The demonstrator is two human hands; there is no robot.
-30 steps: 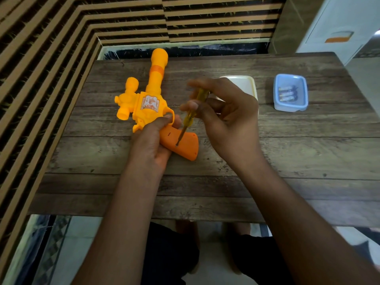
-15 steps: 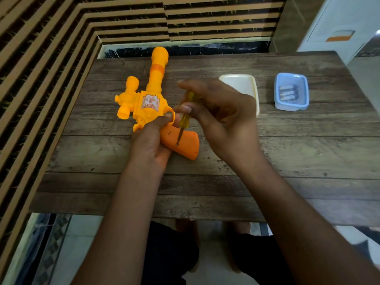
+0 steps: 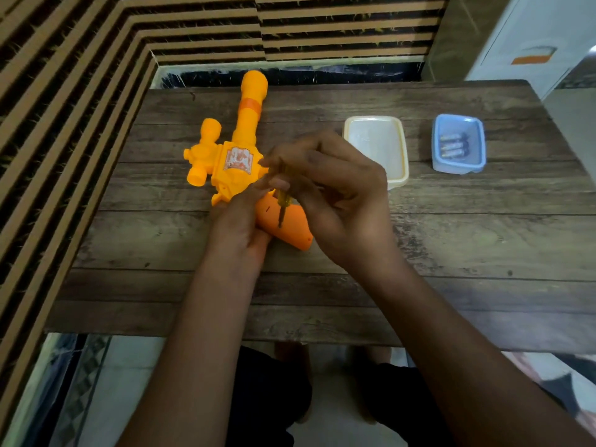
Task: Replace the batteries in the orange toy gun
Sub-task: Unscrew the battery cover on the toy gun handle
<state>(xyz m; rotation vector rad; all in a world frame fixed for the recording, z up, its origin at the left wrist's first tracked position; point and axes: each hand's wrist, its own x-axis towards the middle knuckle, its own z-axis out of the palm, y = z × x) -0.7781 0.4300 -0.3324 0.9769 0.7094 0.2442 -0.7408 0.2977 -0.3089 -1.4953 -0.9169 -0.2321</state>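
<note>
The orange toy gun [image 3: 235,156] lies flat on the wooden table [image 3: 451,240], barrel pointing away from me, darker orange grip toward me. My left hand [image 3: 240,221] presses down on the grip near the trigger. My right hand [image 3: 332,195] pinches a small yellow-handled screwdriver [image 3: 283,201], held nearly upright with its tip on the side of the grip. A blue tub [image 3: 474,162] at the right holds three batteries [image 3: 454,145].
A cream-rimmed white tub [image 3: 398,180] sits just behind my right hand, partly hidden by it. A slatted striped wall runs along the table's left and far sides. A white cabinet stands at the far right. My legs show below the near table edge.
My right hand's fingers have shifted around the screwdriver handle, which stands more upright and slightly left. The gun and my left hand stay where they were.
</note>
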